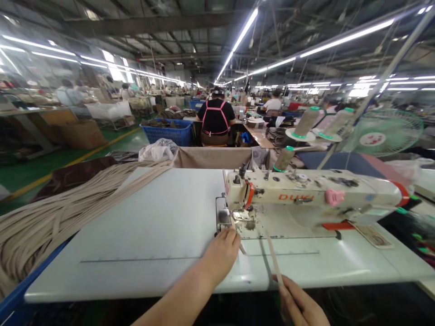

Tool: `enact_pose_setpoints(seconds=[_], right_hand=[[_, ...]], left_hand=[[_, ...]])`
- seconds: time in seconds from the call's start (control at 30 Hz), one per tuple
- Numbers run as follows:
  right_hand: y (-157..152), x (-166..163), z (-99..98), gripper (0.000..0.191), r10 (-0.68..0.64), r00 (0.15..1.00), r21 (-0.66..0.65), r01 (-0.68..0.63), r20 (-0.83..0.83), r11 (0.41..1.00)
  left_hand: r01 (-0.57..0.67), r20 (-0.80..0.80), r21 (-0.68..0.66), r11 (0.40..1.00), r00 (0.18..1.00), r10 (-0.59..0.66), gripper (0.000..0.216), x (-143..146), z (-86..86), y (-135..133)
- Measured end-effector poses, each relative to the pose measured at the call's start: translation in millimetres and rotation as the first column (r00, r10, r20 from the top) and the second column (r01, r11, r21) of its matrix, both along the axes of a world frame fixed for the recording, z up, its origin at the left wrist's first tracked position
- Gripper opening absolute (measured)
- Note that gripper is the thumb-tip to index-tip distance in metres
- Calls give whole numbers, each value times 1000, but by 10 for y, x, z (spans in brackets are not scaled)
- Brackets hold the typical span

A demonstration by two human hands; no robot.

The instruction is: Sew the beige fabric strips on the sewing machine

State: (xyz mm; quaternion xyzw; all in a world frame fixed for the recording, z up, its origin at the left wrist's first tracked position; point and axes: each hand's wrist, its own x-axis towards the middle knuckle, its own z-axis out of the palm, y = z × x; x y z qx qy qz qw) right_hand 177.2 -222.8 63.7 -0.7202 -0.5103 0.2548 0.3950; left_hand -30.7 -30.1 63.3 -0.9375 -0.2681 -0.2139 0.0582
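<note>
A white sewing machine (pixel 285 194) stands on the pale table, its needle area lit at the left end. My left hand (pixel 220 251) rests on the tabletop just in front of the needle area, fingers curled together over a narrow beige strip. A short end of that strip (pixel 242 248) shows beside the fingers. Lower right, at the table's front edge, my right hand (pixel 299 301) pinches another beige strip (pixel 273 258), which points up and away toward the machine bed. Part of the right hand is cut off by the bottom of the view.
A thick bundle of long beige strips (pixel 44 222) lies along the table's left side. Thread cones (pixel 306 122) stand behind the machine, near a green fan (pixel 387 131). A ruler line (pixel 142 260) runs along the tabletop (pixel 163 213). Farther off, a person (pixel 216 115) sits beside a blue basket (pixel 170 134).
</note>
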Motion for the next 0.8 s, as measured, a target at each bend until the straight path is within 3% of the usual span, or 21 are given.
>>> enact_pose_setpoints(seconds=[0.13,0.33,0.6,0.8], right_hand=[[27,-112,110,40,26,999,48,-27,23,998],[50,-206,96,45,30,999,45,-29,-24,999],[41,-258,99,48,24,999,-21,-25,-48,999],[35,-267,99,46,42,998,-23,-43,-53,999]], left_hand=[[10,8,-16,1000,1000,-10,20,-2,20,1],[10,48,-44,999,999,-8,20,-11,22,-6],[-23,38,-122,992,999,28,43,-67,-25,45],[-76,161,-309,948,978,131,30,-63,-4,124]])
